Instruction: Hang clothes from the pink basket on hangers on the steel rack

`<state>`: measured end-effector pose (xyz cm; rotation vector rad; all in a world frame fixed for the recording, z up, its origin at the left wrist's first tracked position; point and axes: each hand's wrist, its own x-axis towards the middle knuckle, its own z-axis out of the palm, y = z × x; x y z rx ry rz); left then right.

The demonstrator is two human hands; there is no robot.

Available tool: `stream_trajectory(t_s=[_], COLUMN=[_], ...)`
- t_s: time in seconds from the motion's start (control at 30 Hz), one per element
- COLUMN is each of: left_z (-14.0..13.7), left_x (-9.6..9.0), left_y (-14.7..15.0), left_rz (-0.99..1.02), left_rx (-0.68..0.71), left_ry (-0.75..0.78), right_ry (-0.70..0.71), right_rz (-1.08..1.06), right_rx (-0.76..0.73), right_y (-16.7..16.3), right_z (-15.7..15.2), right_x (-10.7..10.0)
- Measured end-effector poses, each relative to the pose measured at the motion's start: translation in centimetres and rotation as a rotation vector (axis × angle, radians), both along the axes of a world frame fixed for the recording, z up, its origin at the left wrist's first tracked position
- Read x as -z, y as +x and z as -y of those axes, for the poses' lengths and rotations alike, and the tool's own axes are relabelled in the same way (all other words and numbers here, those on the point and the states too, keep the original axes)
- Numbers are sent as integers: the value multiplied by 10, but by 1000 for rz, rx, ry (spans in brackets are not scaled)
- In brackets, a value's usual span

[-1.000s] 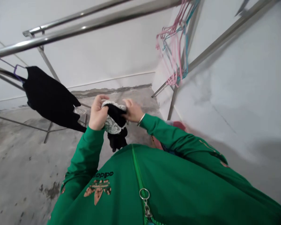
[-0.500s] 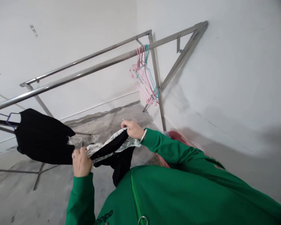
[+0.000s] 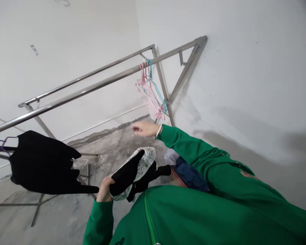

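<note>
Clutching a lace-trimmed black garment (image 3: 126,173) in the left grip (image 3: 105,190), closed on one end of it! Reaching out slantwise to the right of that grip, white lace edge upward, dark folds drooping beneath. Over to the right grip (image 3: 146,128): hovering above the lace and apart from it, half open with loosely curled fingers, slightly blurred, holding nothing visible. Spotting a hanging black piece (image 3: 43,165) on a purple hanger (image 3: 5,144) just left of the left grip, almost meeting it in this view. Catching sight of pink and blue hangers (image 3: 153,96), bunched beyond the right grip on a metal rail (image 3: 91,89). Then finding dark blue cloth (image 3: 190,173) and pale cloth (image 3: 171,157) below the right grip, heaped close to the green sleeve (image 3: 191,144).
</note>
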<state>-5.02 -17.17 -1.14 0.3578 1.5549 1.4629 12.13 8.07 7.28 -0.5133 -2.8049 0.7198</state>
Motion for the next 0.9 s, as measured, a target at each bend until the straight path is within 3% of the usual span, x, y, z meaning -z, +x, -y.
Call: stream_trajectory(t_s=[0.13, 0.2, 0.27, 0.5, 0.67, 0.77, 0.9], left_z=[1, 3, 4, 13, 19, 22, 27], left_x=[-10, -12, -14, -16, -7, 0, 8], left_y=[12, 17, 20, 15, 1, -8, -20], left_rz=[26, -4, -39, -128, -228, -390, -773], left_rx=[120, 140, 122, 57, 17, -19, -97], left_ry=[-21, -21, -12, 18, -6, -38, -139], right_ry=[262, 455, 578, 556, 552, 544, 536], right_rz=[-119, -68, 53, 272, 165, 99, 6], right_rx=[428, 621, 710, 741, 784, 811, 826], right_y=[22, 29, 32, 31, 37, 41, 46], right_z=[-51, -73, -88, -106, -120, -125, -122], right_x=[-49, -63, -69, -63, -60, -62, -64])
